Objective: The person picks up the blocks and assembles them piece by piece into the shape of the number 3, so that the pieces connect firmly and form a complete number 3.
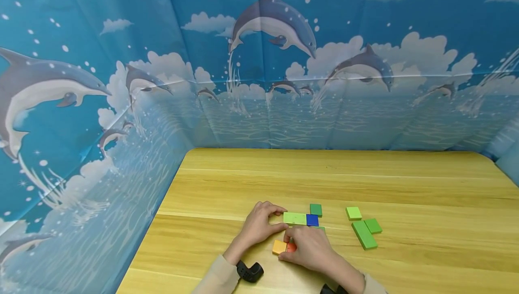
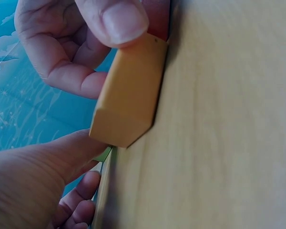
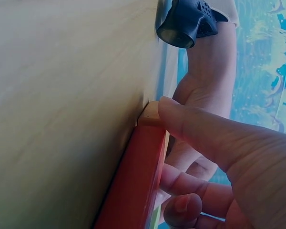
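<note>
My left hand (image 1: 259, 224) holds the left end of a long light-green block (image 1: 294, 218), with fingers at its far corner and thumb at its near corner. A blue square block (image 1: 312, 220) adjoins the other end. Closer to me, my right hand (image 1: 310, 246) pinches an orange block (image 1: 279, 247) between thumb and fingers, flat on the table. Its thumb (image 2: 126, 24) presses the orange block's near side in the left wrist view. Against that block lies a red block (image 3: 133, 171), partly covered by the right hand in the head view.
A dark-green square block (image 1: 316, 209) touches the row's far side; another green block (image 1: 321, 229) peeks out behind the right hand. To the right lie a lime square (image 1: 353, 213), a long green block (image 1: 364, 235) and a green square (image 1: 373, 226) on the wooden table (image 1: 438, 222).
</note>
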Tool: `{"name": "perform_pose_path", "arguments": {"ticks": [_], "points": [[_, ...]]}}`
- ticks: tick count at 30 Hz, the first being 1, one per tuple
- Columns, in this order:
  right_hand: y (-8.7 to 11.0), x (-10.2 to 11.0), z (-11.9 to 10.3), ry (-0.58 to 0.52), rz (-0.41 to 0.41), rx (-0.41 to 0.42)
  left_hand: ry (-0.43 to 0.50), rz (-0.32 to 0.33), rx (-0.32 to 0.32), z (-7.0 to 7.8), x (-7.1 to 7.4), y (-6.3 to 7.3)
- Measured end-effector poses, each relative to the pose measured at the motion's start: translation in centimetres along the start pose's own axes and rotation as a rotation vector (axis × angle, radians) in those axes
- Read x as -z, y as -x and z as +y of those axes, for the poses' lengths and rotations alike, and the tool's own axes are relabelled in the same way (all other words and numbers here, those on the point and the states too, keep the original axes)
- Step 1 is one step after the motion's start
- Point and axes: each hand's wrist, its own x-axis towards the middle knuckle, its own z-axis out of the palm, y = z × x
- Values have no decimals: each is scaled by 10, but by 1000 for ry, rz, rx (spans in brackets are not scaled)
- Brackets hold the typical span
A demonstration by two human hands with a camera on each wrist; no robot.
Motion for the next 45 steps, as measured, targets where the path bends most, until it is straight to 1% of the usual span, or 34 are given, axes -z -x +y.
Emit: {"name": "perform_pose_path", "arguments": {"ticks": [6,19,45], "points": [[1,1,1,-4,4,4,-2,-3,-1,1,0,0],[2,3,0,3,-4,-15,-2,-9,2,5,2,1],[5,6,-1,-7,-3,9,14,-11,18,8,2,4]]}}
